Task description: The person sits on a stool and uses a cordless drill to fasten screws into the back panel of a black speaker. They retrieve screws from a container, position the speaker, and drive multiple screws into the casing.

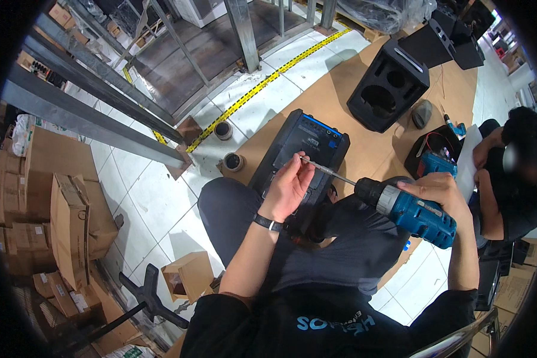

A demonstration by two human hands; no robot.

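Drill [413, 213] gripped right hand [440, 190], left hand [289, 186] pinching bit [329, 170]

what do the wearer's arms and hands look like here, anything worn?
Both forearms are bare from the elbow down. The left hand has a black band, like a watch or bracelet, at the wrist. The right hand wears nothing visible: no glove, ring or band. No gloves on either hand. Dark short sleeves of a black top start near the lower edge.
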